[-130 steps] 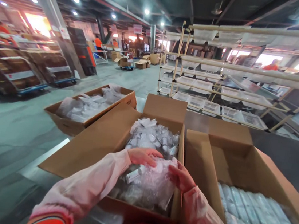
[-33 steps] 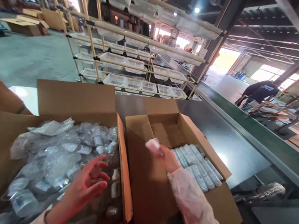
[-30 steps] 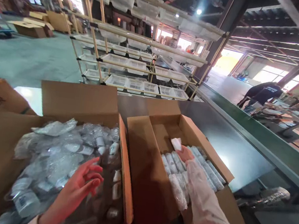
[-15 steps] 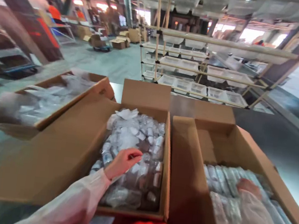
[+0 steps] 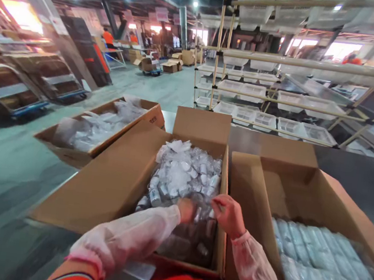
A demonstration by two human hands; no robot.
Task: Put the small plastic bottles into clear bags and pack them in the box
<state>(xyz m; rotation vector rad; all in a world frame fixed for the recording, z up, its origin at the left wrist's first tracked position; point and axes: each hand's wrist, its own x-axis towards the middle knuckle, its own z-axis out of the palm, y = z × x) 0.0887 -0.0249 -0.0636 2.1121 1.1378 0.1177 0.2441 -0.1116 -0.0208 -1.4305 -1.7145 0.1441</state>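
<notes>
Both hands are over the middle cardboard box [image 5: 223, 236], which holds small white bottles [image 5: 155, 196] in clear plastic wrapping. My left hand [image 5: 186, 209] reaches into the box among the wrapped pieces; motion blurs its fingers. Close to the right wall is my right hand [image 5: 230, 215], thumb and fingertips pinched together. Between the two hands shows crumpled clear plastic [image 5: 201, 205], partly hidden and blurred. I cannot make out whether the right fingertips grip it. In the right-hand cardboard box [image 5: 287, 190], clear-wrapped packs [image 5: 317, 249] lie side by side in rows.
A third cardboard box [image 5: 68, 154] with plastic-wrapped items stands at the left. Its neighbour's long flap [image 5: 106, 180] spreads outward. Behind rises a rack [image 5: 219, 52] with white plastic bins [image 5: 242, 90]. Loaded trolleys [image 5: 22, 109] stand on the floor farther left.
My right hand has left the packs in the right box and moved left to the middle box. My left hand has shifted deeper among the bottles. The view has turned left.
</notes>
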